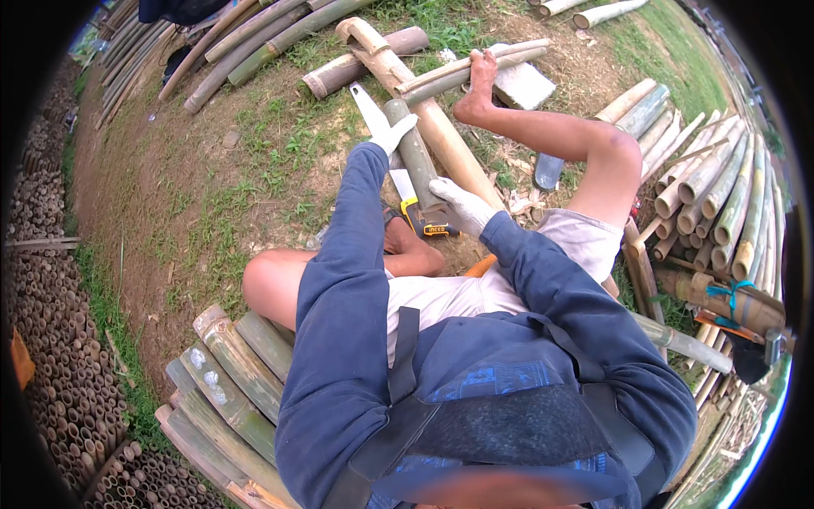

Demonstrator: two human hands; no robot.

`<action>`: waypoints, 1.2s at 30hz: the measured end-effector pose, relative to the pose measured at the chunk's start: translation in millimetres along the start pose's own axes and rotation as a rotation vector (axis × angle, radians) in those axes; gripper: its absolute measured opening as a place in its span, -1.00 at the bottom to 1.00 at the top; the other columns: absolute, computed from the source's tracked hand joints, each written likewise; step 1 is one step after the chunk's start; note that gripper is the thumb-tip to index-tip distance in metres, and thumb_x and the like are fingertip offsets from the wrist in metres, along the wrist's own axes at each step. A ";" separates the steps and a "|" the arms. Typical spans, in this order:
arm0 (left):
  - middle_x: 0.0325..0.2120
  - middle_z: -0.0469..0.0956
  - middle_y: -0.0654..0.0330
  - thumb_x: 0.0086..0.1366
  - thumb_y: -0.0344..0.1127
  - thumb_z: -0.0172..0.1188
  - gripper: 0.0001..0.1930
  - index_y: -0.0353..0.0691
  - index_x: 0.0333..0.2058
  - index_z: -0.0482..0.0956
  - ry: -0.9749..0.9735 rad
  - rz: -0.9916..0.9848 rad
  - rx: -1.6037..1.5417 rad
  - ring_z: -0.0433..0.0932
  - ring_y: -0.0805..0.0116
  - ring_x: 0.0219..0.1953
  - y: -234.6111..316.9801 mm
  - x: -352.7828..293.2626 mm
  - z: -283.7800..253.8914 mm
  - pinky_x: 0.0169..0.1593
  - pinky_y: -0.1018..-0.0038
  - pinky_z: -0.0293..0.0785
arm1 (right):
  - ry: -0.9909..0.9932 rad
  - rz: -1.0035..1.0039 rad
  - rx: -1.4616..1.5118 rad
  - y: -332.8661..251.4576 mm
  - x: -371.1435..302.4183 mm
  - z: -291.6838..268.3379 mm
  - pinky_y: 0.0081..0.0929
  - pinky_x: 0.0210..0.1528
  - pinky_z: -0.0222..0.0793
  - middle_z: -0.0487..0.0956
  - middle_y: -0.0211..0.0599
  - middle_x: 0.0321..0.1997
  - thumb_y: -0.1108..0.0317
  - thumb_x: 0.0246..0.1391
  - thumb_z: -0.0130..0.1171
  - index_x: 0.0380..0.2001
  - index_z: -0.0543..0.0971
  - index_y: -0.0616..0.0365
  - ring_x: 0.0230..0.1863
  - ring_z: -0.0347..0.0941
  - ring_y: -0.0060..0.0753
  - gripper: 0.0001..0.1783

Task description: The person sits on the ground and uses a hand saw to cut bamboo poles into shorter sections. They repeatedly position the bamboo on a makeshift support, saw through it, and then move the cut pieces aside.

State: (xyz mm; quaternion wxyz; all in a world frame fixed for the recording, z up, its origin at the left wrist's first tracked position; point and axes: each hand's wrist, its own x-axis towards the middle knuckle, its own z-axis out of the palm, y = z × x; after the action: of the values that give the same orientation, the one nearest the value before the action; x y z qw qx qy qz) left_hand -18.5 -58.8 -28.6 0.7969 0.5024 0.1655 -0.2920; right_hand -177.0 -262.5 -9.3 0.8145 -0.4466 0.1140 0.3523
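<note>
A short greenish-grey bamboo tube (415,159) lies between my two hands, both in white knitted gloves. My left hand (392,136) is wrapped round its upper part. Lower down, my right hand (459,204) grips the near end from the right. Behind the tube is a handsaw (366,109); its pale blade shows past my left hand, and its yellow-and-black handle (414,217) rests near my crossed leg. A thicker, paler bamboo pole (445,140) slants just right of the tube. My bare foot (482,83) presses on split bamboo lengths (441,83) laid across that pole.
A thick bamboo log (339,75) props the pole's far end. Bamboo poles are stacked at right (721,187) and far left (263,38). Cut tubes (68,373) fill the left edge. A pale block (523,86) sits beyond my foot. I sit on bamboo poles (229,356).
</note>
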 end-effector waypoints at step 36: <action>0.48 0.34 -0.10 0.51 0.26 0.20 -0.11 -0.37 0.48 0.25 0.208 0.000 0.415 0.38 -0.09 0.48 -10.8 34.3 -84.7 0.40 0.04 0.34 | 1.042 -0.656 0.575 44.4 -409.1 -144.8 -0.26 -0.07 0.71 0.60 -0.15 0.06 0.18 0.12 0.63 0.18 0.52 0.09 -0.09 0.60 -0.19 -0.35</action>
State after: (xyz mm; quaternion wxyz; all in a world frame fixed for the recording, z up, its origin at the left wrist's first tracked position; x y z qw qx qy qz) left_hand 3.8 3.4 -92.7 0.6552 0.6829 0.1830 -0.2662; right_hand -485.3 -556.9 83.3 0.8043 -0.3352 0.4393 -0.2186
